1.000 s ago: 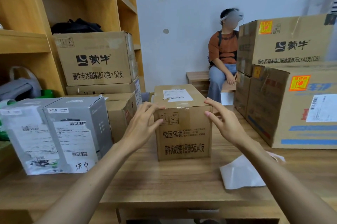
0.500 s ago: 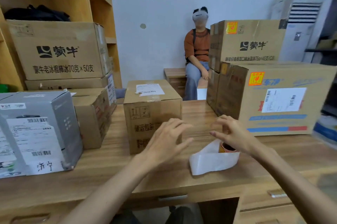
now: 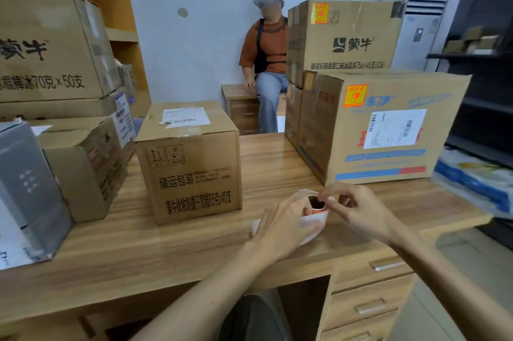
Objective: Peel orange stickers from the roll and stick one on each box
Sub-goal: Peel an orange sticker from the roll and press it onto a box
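Two bare hands are closed on the small roll of orange stickers (image 3: 316,206), which is stood on end on the wooden desk (image 3: 166,251) near the brown cardboard box (image 3: 191,171). The left hand (image 3: 283,218) is curled round its side and its loose white backing strip (image 3: 313,222), and the right hand (image 3: 358,207) is pinched at its upper rim. The roll is judged light and stiff at the core, the stickers thin, limp and tacky, easily creased; the core is best steadied and a free sticker corner lifted by fingertips.
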Available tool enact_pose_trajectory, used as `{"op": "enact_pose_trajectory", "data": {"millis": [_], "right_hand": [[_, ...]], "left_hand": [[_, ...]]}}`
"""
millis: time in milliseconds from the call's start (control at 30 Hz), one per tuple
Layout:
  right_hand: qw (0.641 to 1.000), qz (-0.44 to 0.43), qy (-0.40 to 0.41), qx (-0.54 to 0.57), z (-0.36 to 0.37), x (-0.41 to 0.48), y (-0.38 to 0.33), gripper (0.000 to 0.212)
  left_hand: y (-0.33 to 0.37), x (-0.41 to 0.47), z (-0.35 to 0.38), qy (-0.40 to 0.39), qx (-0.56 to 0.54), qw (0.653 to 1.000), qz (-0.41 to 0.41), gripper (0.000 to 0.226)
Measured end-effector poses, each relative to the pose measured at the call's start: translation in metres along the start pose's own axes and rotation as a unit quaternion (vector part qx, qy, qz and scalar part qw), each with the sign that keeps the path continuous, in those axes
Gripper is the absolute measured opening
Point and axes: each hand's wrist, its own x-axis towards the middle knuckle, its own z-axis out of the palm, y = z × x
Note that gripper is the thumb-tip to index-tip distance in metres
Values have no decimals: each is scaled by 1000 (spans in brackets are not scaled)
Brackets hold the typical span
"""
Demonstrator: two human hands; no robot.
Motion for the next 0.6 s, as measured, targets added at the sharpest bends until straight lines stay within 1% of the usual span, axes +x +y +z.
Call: {"op": "enact_pose_trajectory", "data": {"millis": [67,133,267,333,400,467,533,600], "right_hand": [[1000,11,-14,-8,2,-1,2,17],[999,25,-33,-25,5,-1,4,16],[998,33,-38,-37,11,-1,3,15],[999,16,-32,-36,17,0,0,16],[998,0,-27,-60,25,1,-3,13],[996,-5,-13,-84,33,1,-6,8],[996,1,5,-86,40,0,-9,7],[996,2,22,-81,46,0,-10,8]], "left_hand": [[-4,-1,0,-13,-34,999,-2,17],[-12,-4,-3,-23,-29,999,-10,13],[-33,-6,-15,-16,-3,999,-46,28],[-43,-7,-20,-24,4,998,-57,34],[-50,-9,-23,-24,13,998,-64,35],[-56,-11,-23,-8,10,997,-77,29],[-63,-14,-21,23,-20,996,-87,19],[-69,-18,-17,48,-54,994,-83,16]]}}
